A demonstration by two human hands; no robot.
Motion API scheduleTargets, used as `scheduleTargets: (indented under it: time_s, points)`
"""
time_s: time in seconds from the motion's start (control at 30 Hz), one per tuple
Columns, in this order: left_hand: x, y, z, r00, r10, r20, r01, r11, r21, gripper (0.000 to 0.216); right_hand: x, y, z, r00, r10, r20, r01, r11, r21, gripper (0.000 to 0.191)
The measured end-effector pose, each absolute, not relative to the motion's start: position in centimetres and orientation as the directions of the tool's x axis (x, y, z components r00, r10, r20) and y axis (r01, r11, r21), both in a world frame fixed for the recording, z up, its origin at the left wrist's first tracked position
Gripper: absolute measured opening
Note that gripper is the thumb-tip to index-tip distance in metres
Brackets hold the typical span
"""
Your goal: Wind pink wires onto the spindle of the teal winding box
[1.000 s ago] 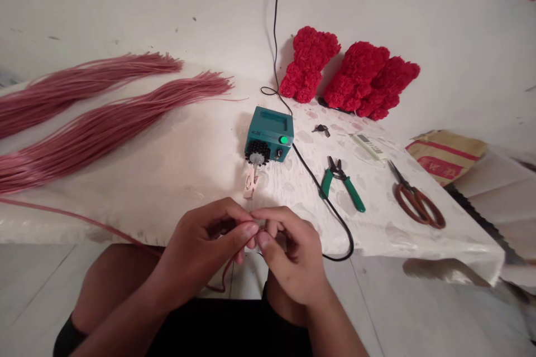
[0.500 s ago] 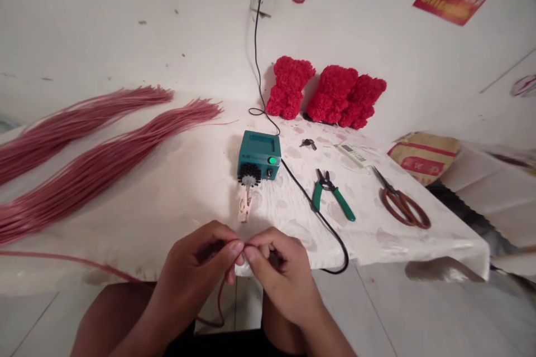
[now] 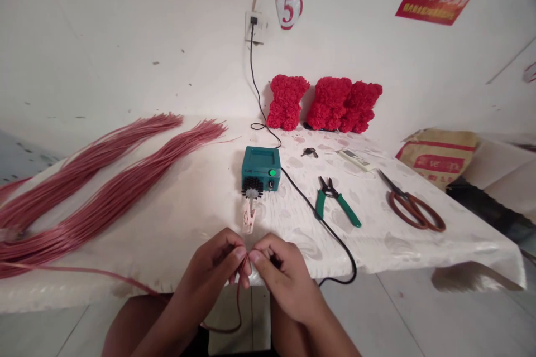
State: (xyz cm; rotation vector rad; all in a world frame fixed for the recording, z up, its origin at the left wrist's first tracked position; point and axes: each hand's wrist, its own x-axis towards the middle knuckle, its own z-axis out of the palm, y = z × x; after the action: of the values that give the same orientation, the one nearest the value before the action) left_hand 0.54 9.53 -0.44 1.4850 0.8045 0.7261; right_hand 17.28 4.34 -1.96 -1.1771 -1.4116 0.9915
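My left hand (image 3: 220,265) pinches a thin reddish-pink cord (image 3: 239,304) between thumb and forefinger at the table's front edge. Against it, my right hand (image 3: 278,268) is closed in a pinch too, at the end of the same cord. The fingertips hide most of the cord's tip. From my hands the cord loops down over my lap and shows again at the left, across the table edge. Just beyond my fingers is a pale pink clothespin (image 3: 248,218), fixed to the shaft of a small green motor box (image 3: 262,163) with a lit green button.
Two long bundles of pink cords (image 3: 138,178) lie at the left. To the right are green-handled wire strippers (image 3: 337,201), scissors (image 3: 414,209), keys (image 3: 310,152), a pale remote (image 3: 355,160) and a black cable (image 3: 343,248). Red flower bears (image 3: 288,101) stand by the wall.
The view has tipped up a little, so things sit lower in it. My hands stay together, and the cord now shows between the fingertips.
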Motion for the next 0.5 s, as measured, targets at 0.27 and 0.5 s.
scheduleTargets:
  time_s: [0.27,0.5]
  points:
    - [1.5,9.3,-0.3,0.495,0.868,0.035,0.199,-0.152,0.968,0.018,17.8,4.5,-2.6,0.009,0.974,0.226,0.231,0.218,-0.948,0.034]
    - [-8.5,5.7,1.5,0.601,0.798,-0.049,0.309,-0.175,0.935,0.023,18.7,4.0,-3.5,0.039,0.960,0.278,0.370,0.245,-0.896,0.034]
